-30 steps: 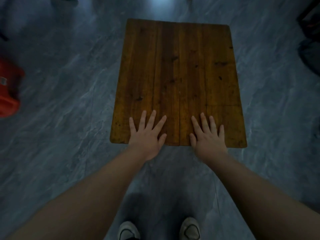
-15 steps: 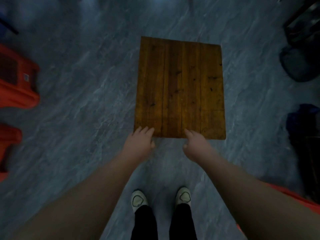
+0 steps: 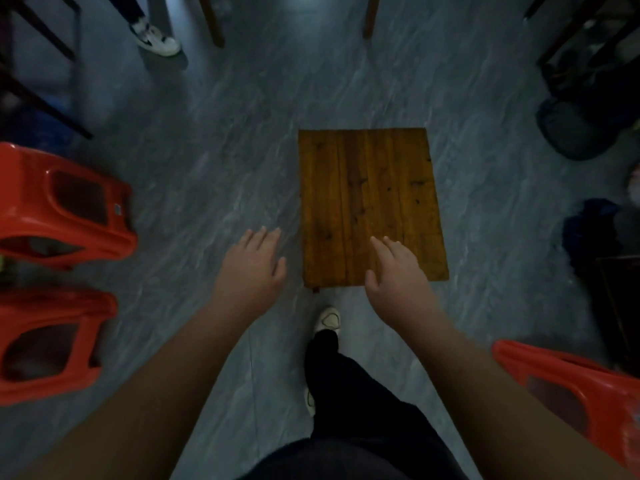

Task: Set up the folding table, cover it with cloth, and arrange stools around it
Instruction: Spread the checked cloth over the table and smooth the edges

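Observation:
A small wooden table (image 3: 370, 195) stands on the grey floor below me, its plank top bare. My left hand (image 3: 251, 268) hovers over the floor to the left of the table, fingers apart, holding nothing. My right hand (image 3: 394, 268) is raised over the table's near edge, fingers loose and empty. Two red plastic stools (image 3: 65, 209) (image 3: 52, 344) lie tipped on their sides at the left. A third red stool (image 3: 568, 382) shows at the lower right. No cloth is in view.
My feet (image 3: 327, 320) stand just in front of the table. Another person's shoe (image 3: 156, 38) and dark chair legs (image 3: 41, 64) are at the far left. Wooden legs (image 3: 213, 22) stand at the back. Dark bags (image 3: 568, 129) and furniture crowd the right side.
Both hands have lifted off the table's near edge and pulled back. I have straightened up, so the table looks smaller and the red stools have come into view.

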`<state>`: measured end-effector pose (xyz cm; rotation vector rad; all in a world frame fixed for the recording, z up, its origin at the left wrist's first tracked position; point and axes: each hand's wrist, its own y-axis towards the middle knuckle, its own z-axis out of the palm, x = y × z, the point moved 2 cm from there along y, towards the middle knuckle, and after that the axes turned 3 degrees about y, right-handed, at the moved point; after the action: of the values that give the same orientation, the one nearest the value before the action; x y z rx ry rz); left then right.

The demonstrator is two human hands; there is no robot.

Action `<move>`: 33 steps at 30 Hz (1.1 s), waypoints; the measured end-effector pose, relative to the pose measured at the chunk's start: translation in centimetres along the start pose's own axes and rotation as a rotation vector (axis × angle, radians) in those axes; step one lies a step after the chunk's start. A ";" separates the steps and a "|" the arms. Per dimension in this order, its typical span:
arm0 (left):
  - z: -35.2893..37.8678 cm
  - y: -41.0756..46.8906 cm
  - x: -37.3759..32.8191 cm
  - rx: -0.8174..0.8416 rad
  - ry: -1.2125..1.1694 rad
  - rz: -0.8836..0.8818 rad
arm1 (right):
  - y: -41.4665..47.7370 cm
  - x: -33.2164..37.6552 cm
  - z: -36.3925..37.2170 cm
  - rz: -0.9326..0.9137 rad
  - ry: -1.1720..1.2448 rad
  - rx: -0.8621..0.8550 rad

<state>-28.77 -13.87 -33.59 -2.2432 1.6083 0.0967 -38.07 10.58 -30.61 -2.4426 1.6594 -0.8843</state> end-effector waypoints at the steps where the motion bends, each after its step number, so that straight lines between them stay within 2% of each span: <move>1: -1.3 1.1 -0.1 0.001 0.022 0.005 | 0.7 0.5 -0.8 0.006 0.006 -0.039; 4: -3.7 4.5 0.2 0.020 0.088 0.036 | 3.5 1.6 -2.2 0.017 0.000 -0.081; 11: -8.5 13.2 2.3 0.137 0.070 0.079 | 11.3 7.7 -4.5 0.094 -0.018 -0.034; 19: -17.4 26.0 7.8 0.093 0.091 0.196 | 20.8 17.1 -7.0 0.179 0.005 -0.117; 22: -19.7 30.9 11.5 0.148 0.125 0.267 | 25.4 21.3 -6.4 0.287 0.011 -0.164; 26: -23.3 37.3 14.4 0.304 0.219 0.423 | 30.1 26.1 -6.7 0.486 0.084 -0.201; 33: -27.6 46.2 11.4 0.309 0.210 0.657 | 33.8 29.1 -8.4 0.696 0.167 -0.241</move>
<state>-72.07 -46.25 -23.20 -1.4698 2.2378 -0.2088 -62.94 -26.64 -23.30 -1.6899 2.5506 -0.8165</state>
